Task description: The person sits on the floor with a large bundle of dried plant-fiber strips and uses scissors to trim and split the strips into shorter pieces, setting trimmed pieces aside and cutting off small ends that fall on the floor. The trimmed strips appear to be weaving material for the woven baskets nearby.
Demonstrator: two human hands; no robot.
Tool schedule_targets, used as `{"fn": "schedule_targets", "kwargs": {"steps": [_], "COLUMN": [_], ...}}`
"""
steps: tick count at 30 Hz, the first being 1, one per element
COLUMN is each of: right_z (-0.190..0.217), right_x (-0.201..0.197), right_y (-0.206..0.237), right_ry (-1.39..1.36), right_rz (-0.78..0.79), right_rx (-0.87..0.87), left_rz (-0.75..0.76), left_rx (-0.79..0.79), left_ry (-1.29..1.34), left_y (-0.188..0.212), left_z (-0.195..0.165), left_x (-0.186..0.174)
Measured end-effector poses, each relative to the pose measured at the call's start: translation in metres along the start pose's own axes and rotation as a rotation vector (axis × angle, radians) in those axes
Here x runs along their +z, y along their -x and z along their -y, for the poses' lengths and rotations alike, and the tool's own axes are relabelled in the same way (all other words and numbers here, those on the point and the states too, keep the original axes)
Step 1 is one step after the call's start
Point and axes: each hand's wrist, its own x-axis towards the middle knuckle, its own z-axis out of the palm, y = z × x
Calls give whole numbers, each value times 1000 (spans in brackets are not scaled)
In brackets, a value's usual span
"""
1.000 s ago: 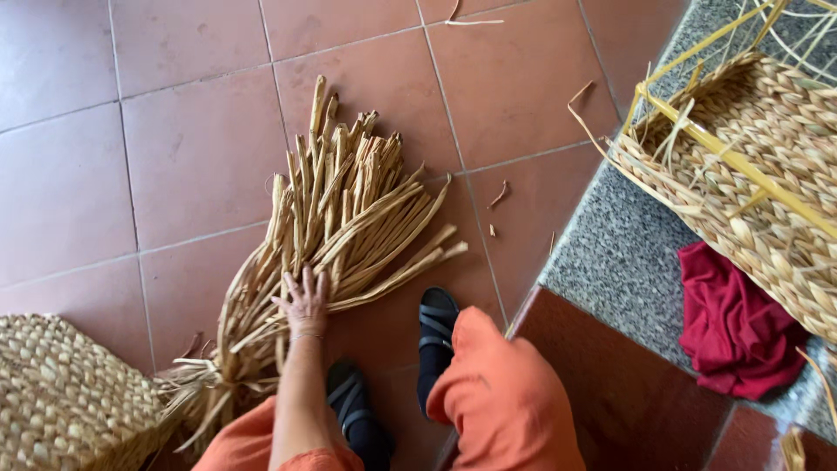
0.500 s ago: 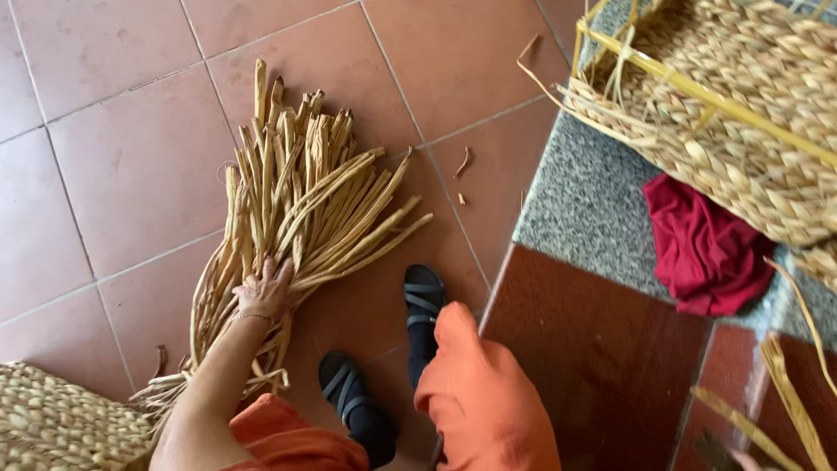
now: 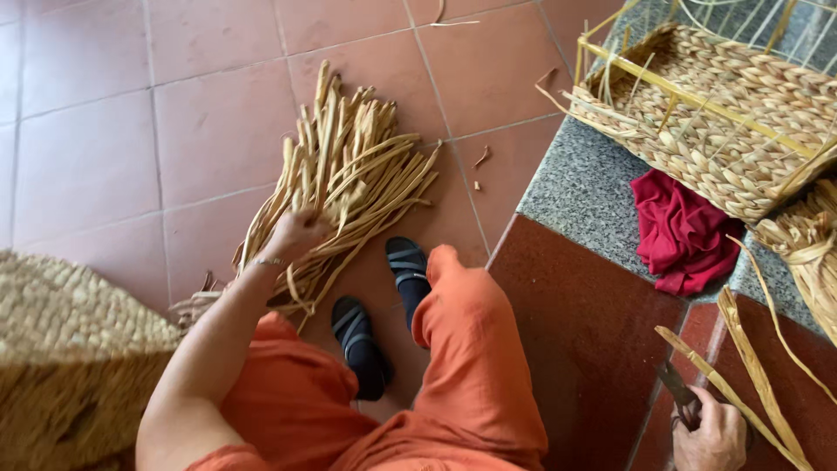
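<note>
The bundle of dry straw stalks (image 3: 349,174) lay on the red floor tiles (image 3: 96,148), spread like a fan in front of the person's feet. The left hand (image 3: 296,234) was down on the near part of the bundle, with its fingers curled around a few stalks. The two black sandals (image 3: 384,305) stood just beside the bundle's near end. The right hand (image 3: 711,432) was far off on the other side, low on the dark red step (image 3: 575,349). It was closed around dark scissors (image 3: 678,388), and long straw strips (image 3: 741,375) lay across it.

Half a second before, the left hand lay flat on the stalks with fingers spread; now it was closed on them. The right hand had not been seen then.

A half-made woven basket (image 3: 724,131) sat on the grey stone ledge (image 3: 575,183), with a red cloth (image 3: 680,231) touching it. Another woven basket (image 3: 70,349) stood by the left arm.
</note>
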Motion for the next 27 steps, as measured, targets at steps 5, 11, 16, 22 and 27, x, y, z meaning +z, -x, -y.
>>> {"fn": "schedule_targets", "kwargs": {"steps": [5, 11, 16, 22, 27], "right_z": [6, 30, 47, 167, 324], "right_x": [-3, -11, -22, -45, -93], "right_y": [14, 26, 44, 38, -5], "right_ry": [-29, -80, -129, -1046, -1579], "right_rz": [-56, -208, -128, 75, 313], "right_rx": [-102, -160, -174, 94, 75], "left_rz": [-54, -126, -132, 77, 112], "left_rx": [-87, 130, 107, 188, 302], "left_ry": [210, 527, 645, 778, 804], "left_y": [31, 55, 81, 98, 85], "left_z": [-19, -12, -14, -41, -41], "left_x": [-37, -58, -73, -91, -49]}}
